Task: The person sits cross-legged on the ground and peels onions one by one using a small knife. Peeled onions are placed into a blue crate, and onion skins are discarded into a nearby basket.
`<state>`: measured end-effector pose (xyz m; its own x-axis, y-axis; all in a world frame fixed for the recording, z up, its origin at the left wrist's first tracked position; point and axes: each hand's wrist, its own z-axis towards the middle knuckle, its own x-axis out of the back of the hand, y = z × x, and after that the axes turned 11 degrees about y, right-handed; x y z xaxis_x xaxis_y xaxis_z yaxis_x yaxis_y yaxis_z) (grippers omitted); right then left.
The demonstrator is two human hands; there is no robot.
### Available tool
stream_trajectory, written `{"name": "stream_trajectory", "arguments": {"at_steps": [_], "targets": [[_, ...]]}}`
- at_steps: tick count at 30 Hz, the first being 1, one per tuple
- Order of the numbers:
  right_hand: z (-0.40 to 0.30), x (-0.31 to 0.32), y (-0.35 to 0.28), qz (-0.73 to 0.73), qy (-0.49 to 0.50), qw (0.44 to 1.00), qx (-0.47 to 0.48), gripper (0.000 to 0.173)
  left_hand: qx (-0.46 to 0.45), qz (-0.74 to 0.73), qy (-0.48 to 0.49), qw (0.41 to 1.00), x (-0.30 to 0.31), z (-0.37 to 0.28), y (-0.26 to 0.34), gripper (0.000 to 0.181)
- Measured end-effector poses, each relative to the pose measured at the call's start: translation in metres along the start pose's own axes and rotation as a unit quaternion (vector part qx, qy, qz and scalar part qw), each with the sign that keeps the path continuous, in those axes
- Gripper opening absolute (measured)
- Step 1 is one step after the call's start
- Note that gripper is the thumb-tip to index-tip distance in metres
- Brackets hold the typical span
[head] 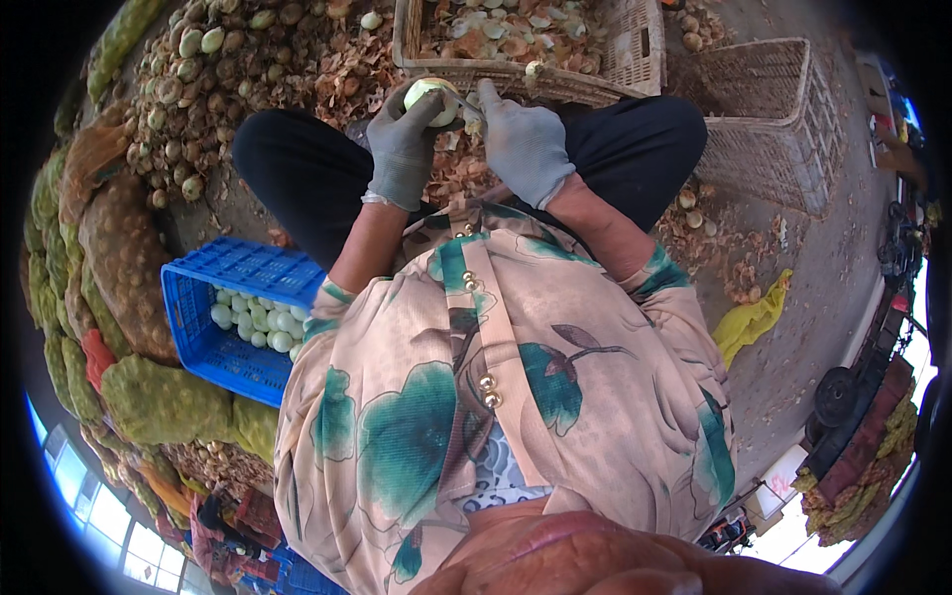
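Observation:
My left hand (405, 145), in a grey knit glove, is closed around a partly peeled pale onion (439, 100). My right hand (525, 141), gloved alike, grips a small knife (465, 102), whose blade reaches to the onion; its handle is mostly hidden in the fingers. Both hands are between my bent knees, near the side of a dirty plastic crate (654, 44) that holds onion skins (506, 33). A small piece of onion (534, 68) lies on the crate's near rim. Loose skins cover the floor below my hands.
Unpeeled onions (216, 89) are heaped at upper left. A blue crate (223, 372) holds peeled onions (260, 320) beside my knee. Full mesh sacks (163, 401) line the left. At right are another crate (773, 163) and a yellow sack (751, 320). Another person (204, 532) is at lower left.

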<state>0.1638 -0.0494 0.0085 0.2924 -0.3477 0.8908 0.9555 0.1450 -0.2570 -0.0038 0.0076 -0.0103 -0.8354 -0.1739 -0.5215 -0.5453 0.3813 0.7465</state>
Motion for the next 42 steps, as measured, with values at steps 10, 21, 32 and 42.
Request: {"name": "stream_trajectory", "arguments": {"at_steps": [10,21,32,42], "targets": [[0.012,0.014,0.047,0.34,-0.114,0.896,-0.263,0.034,0.002,0.058,-0.077,0.995,-0.011,-0.014,0.012,0.054],[-0.005,0.036,0.017,0.182,0.05,0.982,-0.005,0.038,-0.014,0.093,-0.088,0.992,-0.01,-0.008,0.005,0.062],[0.014,0.022,0.023,0.369,0.13,0.919,-0.035,0.021,-0.065,0.205,-0.191,0.958,-0.008,-0.017,0.019,0.065],[0.021,0.04,0.012,0.199,0.248,0.946,0.064,0.011,-0.089,0.174,-0.2,0.96,-0.028,-0.029,0.027,0.068]]}}
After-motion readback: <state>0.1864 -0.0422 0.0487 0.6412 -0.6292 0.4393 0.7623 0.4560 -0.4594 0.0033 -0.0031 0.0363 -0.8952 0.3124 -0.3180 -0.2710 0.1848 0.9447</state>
